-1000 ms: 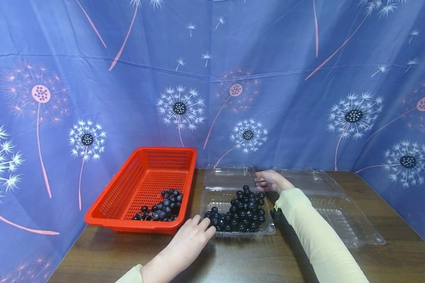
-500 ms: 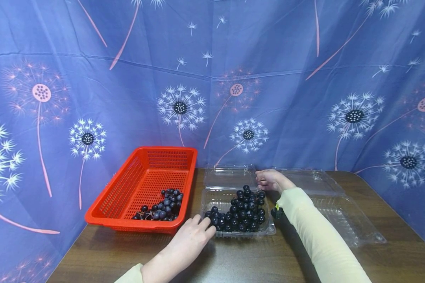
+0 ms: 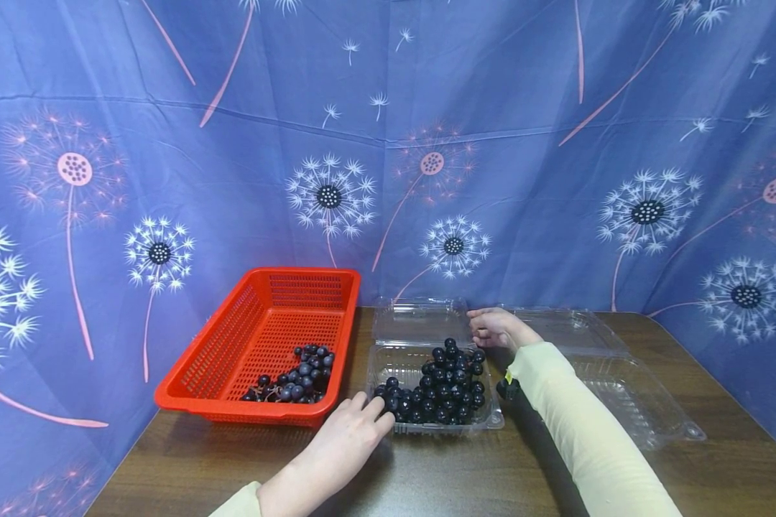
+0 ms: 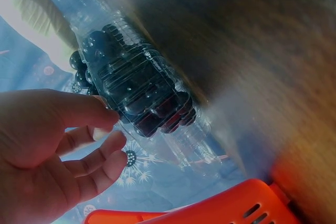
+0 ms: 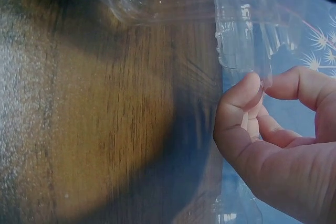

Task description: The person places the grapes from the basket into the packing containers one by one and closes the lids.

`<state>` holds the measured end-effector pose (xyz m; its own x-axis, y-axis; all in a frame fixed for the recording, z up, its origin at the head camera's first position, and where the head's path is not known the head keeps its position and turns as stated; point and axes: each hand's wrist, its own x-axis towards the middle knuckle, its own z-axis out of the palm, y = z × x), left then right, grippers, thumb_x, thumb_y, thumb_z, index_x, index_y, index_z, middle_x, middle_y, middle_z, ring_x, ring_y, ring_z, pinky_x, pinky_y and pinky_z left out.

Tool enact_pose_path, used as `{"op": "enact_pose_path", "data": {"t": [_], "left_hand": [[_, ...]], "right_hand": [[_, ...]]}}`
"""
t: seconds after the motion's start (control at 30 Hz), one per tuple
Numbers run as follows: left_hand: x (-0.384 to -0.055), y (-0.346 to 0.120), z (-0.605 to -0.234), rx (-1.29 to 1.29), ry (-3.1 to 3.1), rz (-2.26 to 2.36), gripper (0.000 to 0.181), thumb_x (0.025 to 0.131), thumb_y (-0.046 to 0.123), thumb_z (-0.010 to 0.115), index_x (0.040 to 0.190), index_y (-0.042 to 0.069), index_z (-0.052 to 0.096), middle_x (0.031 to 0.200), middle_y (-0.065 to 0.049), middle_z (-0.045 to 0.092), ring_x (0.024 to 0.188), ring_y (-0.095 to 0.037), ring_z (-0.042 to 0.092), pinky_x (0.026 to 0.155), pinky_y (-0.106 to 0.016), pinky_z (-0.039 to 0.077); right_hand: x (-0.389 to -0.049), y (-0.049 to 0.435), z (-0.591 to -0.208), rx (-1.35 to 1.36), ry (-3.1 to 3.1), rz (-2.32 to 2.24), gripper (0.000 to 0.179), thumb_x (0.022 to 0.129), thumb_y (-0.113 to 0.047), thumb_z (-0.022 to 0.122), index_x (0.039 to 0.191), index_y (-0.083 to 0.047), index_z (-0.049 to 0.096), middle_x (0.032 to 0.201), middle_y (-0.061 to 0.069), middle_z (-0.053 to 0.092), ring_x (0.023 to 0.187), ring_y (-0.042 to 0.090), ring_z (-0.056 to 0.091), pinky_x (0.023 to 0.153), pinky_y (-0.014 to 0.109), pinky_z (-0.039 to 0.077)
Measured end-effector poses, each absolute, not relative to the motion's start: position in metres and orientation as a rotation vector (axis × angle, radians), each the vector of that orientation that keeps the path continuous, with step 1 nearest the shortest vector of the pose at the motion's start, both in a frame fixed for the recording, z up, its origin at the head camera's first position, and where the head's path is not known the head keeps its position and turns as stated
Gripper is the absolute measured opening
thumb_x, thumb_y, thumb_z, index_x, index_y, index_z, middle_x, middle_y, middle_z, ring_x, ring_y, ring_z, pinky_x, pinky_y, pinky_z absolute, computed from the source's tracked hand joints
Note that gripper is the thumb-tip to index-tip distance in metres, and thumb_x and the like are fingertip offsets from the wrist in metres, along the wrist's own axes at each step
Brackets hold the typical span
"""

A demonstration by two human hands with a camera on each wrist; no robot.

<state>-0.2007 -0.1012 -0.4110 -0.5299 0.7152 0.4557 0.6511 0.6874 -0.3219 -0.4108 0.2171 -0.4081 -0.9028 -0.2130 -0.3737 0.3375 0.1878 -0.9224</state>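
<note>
A clear plastic clamshell box (image 3: 488,424) stands on the table, heaped with dark grapes (image 3: 449,384). At its near left corner my left hand (image 3: 356,431) holds the rim, with the thumb outside (image 4: 100,111) and the index finger partly hidden behind it. My right hand (image 3: 501,329) pinches the edge of the box's raised lid (image 3: 420,323) between thumb and index finger, plain to see in the right wrist view, where the lid's corner (image 5: 239,35) shows. The lid leans back on its hinge behind the grapes.
To the left stands a red perforated basket (image 3: 200,359) holding more dark grapes (image 3: 307,373). Another clear clamshell box (image 3: 627,402) lies open on the right, near my right forearm. A blue dandelion-patterned cloth (image 3: 388,143) hangs behind the wooden table (image 3: 440,481).
The lid's far edge has risen very slightly, and my right hand has shifted a little to the right with it. My left hand stays at the box's corner.
</note>
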Motion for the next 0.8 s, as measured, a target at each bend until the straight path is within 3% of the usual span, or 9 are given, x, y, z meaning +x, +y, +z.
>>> {"op": "enact_pose_path", "data": {"t": [0.8], "left_hand": [[-0.200, -0.101, -0.417, -1.029, -2.224, 0.147, 0.012, 0.073, 0.018, 0.066, 0.082, 0.019, 0.058, 0.081, 0.003, 0.054, 0.075, -0.017, 0.051, 0.057, -0.027, 0.038]], "right_hand": [[-0.399, 0.215, -0.389, 0.103, 2.156, -1.775, 0.060, 0.088, 0.005, 0.045, 0.142, 0.000, 0.020, 0.068, 0.000, 0.046, 0.057, 0.008, 0.048, 0.064, 0.026, 0.050]]}}
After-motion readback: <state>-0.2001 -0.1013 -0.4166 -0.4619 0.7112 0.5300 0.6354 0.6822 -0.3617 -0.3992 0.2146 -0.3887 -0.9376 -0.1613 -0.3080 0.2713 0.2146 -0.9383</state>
